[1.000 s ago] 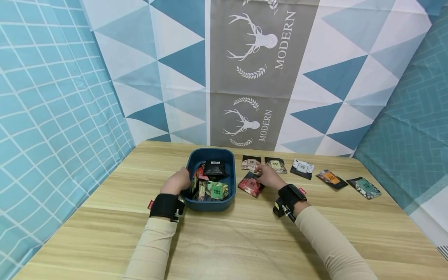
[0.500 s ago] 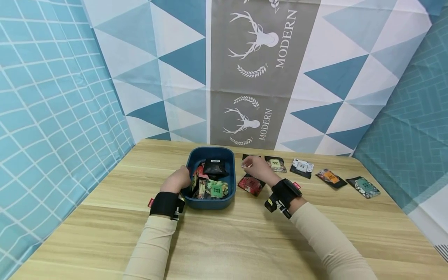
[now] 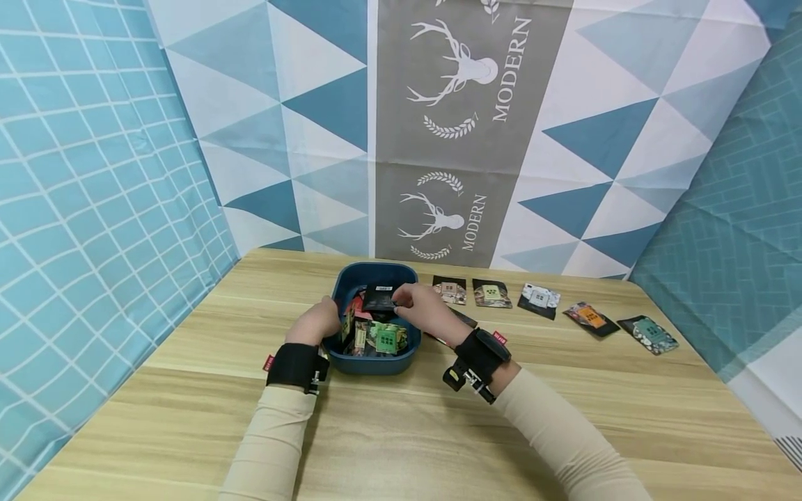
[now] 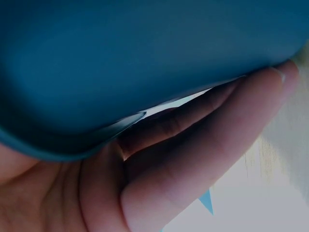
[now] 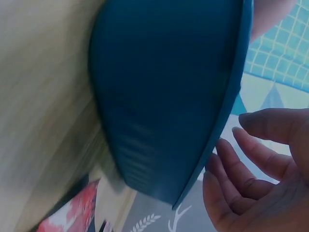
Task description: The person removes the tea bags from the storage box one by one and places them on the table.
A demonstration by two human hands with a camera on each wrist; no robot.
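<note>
A dark blue plastic storage bin [image 3: 374, 367] stands on the table with several small packets inside. Among these are a black pouch [image 3: 379, 298] and a packet with a green label [image 3: 386, 339]. My left hand [image 3: 317, 321] grips the bin's left rim, its fingers lying along the outer wall in the left wrist view. My right hand [image 3: 424, 309] is over the bin's right rim, fingertips close to the black pouch in the head view. In the right wrist view, the right hand's fingers [image 5: 241, 179] are loosely bent with nothing between them. A red packet [image 5: 72, 210] lies beside the bin, partly hidden by my right arm.
Right of the bin, a row of packets runs along the table: a pink-labelled one [image 3: 450, 289], a yellow-labelled one [image 3: 492, 293], a white one [image 3: 539, 300], an orange-labelled one [image 3: 591, 319] and a green-labelled one [image 3: 649, 334]. A patterned cloth [image 3: 432, 139] hangs behind.
My right hand has moved left from the red packet, past the pink-labelled packet, to over the bin's right side. The left hand stays at the rim.
</note>
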